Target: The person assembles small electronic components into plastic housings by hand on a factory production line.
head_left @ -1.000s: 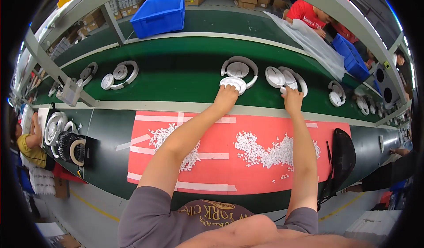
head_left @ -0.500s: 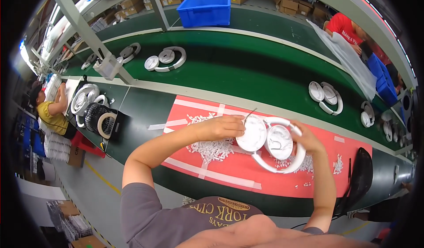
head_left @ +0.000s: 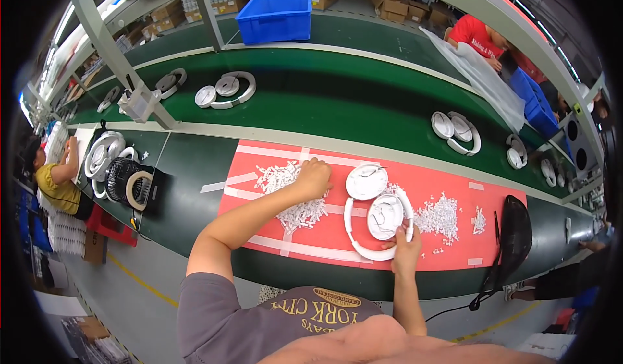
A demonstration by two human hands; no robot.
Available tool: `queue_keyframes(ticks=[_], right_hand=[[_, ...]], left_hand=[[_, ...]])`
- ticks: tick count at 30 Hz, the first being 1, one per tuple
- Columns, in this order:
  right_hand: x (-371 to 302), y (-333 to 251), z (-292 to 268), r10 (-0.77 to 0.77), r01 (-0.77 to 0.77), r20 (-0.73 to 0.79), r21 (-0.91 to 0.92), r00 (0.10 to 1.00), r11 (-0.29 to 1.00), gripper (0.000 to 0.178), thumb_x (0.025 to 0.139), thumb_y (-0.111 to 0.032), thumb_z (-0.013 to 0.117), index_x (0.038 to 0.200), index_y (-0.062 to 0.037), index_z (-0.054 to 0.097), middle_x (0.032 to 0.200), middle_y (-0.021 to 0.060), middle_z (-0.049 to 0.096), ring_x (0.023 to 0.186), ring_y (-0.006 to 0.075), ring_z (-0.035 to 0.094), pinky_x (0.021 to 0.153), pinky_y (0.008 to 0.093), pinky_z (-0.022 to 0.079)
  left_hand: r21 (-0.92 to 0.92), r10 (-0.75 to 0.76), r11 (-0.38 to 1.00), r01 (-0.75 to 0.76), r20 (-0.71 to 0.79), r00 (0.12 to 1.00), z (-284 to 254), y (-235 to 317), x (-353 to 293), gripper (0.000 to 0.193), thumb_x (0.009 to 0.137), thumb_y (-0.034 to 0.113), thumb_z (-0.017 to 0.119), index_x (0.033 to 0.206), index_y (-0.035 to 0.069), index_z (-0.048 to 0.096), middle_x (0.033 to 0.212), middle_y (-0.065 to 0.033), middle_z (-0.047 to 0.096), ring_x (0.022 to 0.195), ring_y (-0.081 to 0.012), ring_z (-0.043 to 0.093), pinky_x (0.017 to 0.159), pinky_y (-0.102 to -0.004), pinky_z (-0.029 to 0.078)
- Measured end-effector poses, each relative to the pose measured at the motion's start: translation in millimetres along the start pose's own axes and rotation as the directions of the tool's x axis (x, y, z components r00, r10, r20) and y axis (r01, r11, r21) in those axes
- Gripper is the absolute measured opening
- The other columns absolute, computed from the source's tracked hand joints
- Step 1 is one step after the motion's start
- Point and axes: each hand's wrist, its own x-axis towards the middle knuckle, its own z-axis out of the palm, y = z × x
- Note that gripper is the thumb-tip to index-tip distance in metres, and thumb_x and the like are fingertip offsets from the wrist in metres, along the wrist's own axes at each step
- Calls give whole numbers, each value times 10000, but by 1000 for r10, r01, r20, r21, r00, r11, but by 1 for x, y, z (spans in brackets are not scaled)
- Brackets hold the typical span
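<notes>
A pair of white headphones [head_left: 402, 203] lies on the red mat [head_left: 337, 159], its headband curving toward me and both ear cups facing up. Thin dark wires show inside the cups. My right hand [head_left: 405, 250] grips the headphones by the near right side, thumb and fingers closed on the band beside the lower cup. At the left pile of small white plastic pieces [head_left: 304, 216], my left hand [head_left: 314, 180] hovers over or touches the heap. Its fingers are curled together, and whatever may be between them is hidden.
More small white pieces [head_left: 441, 216] lie right of the headphones. A black bag-like item [head_left: 516, 234] sits at the mat's right end, a black fan [head_left: 126, 181] at left. Beyond runs a green conveyor [head_left: 337, 98] carrying headphones [head_left: 227, 88]. Co-workers sit far left and far right.
The headphones have been turned and set down nearer on the mat. My left hand has let go of them and moved left to the pile; my right hand has shifted to their near side.
</notes>
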Motion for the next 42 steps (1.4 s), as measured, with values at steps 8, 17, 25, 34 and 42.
queue_keyframes(ticks=[8, 17, 25, 34, 42], right_hand=[[-13, -11, -21, -572, 404, 63, -771, 818, 492, 336, 764, -48, 545, 1077, 51, 470, 978, 171, 452, 907, 282, 463, 802, 361, 379], [-1, -67, 33, -519, 693, 463, -418, 719, 587, 163, 804, -73, 528, 930, 26, 560, 819, 115, 552, 745, 201, 531, 686, 299, 426], [24, -48, 34, 92, -187, 644, 80, 760, 979, 162, 871, -83, 466, 924, 33, 566, 771, 51, 579, 580, 73, 507, 518, 181, 407], [36, -49, 22, 106, -387, 712, 244, 694, 889, 216, 822, 1, 516, 1035, 33, 532, 815, 69, 571, 647, 98, 519, 578, 199, 436], [37, -57, 28, -148, 90, 371, 169, 917, 982, 158, 795, 30, 527, 952, 39, 544, 796, 76, 586, 660, 100, 544, 593, 205, 450]], left_hand=[[-674, -180, 696, 245, 167, 969, -36, -15, 4, 110, 702, 72, 656, 690, -8, 582, 619, -60, 568, 581, -101, 520, 557, -232, 434], [-963, -43, 207, 170, 164, 985, -69, 43, -8, 34, 765, -21, 583, 797, -30, 580, 770, -82, 607, 720, -121, 582, 673, -231, 481], [-799, 223, 569, -194, -78, 972, -58, 80, -21, 80, 709, -22, 623, 784, 4, 611, 761, -74, 607, 729, -161, 583, 672, -265, 461], [-775, 277, 547, -318, -191, 942, -45, 101, -10, 161, 673, -65, 627, 815, 5, 601, 802, -86, 605, 761, -179, 583, 688, -276, 464], [-799, -130, 600, 45, -43, 991, -34, 125, -8, 114, 754, 53, 619, 822, -23, 566, 757, -87, 592, 696, -132, 572, 631, -260, 470]])
